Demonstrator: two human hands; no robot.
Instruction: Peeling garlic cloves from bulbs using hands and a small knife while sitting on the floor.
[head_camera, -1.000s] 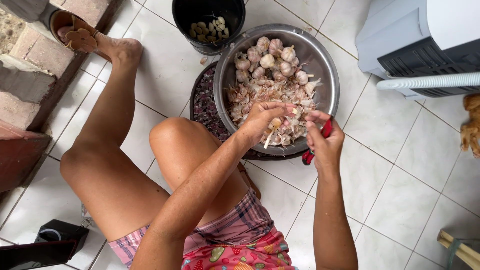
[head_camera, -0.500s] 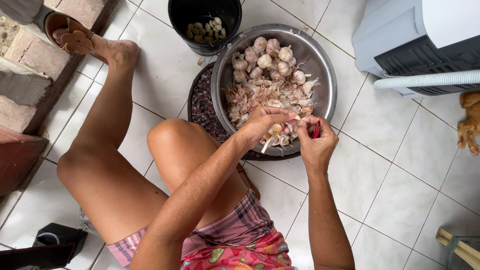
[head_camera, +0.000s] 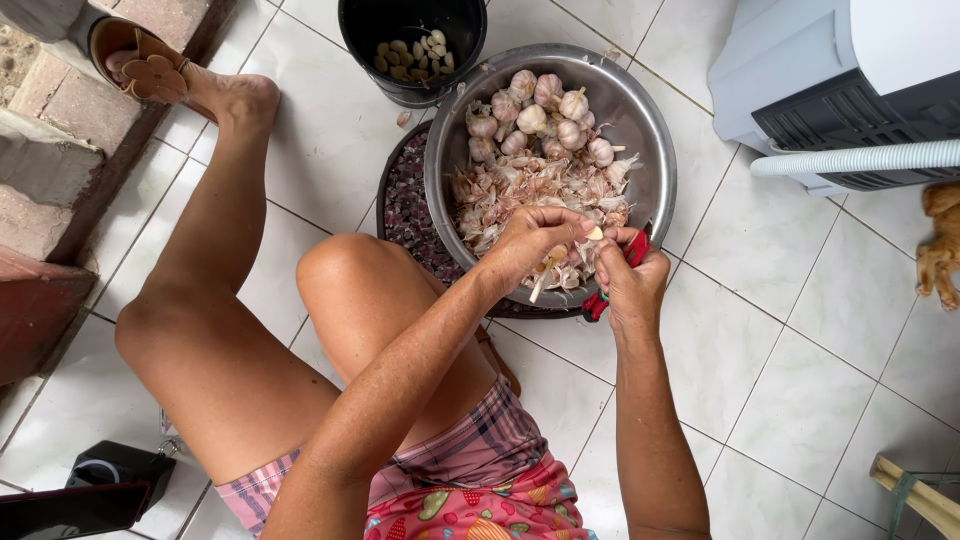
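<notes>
While left hand (head_camera: 530, 243) pinches one clove (head_camera: 594, 233) | right hand (head_camera: 630, 285) grips one red-handled knife (head_camera: 612, 283)

The bowl (head_camera: 655, 130) is brushed metal with a dull shine; inside it, papery dry skins (head_camera: 500, 195) cover the garlic bulbs (head_camera: 545, 110). At 12 o'clock from it stands a glossy black plastic bucket (head_camera: 365, 40). The floor (head_camera: 760, 350) is smooth, glazed white tile. The right hand (head_camera: 630, 285) grips a tool with a shiny red plastic handle (head_camera: 595, 305). The shorts (head_camera: 480, 480) are soft printed cloth.
</notes>
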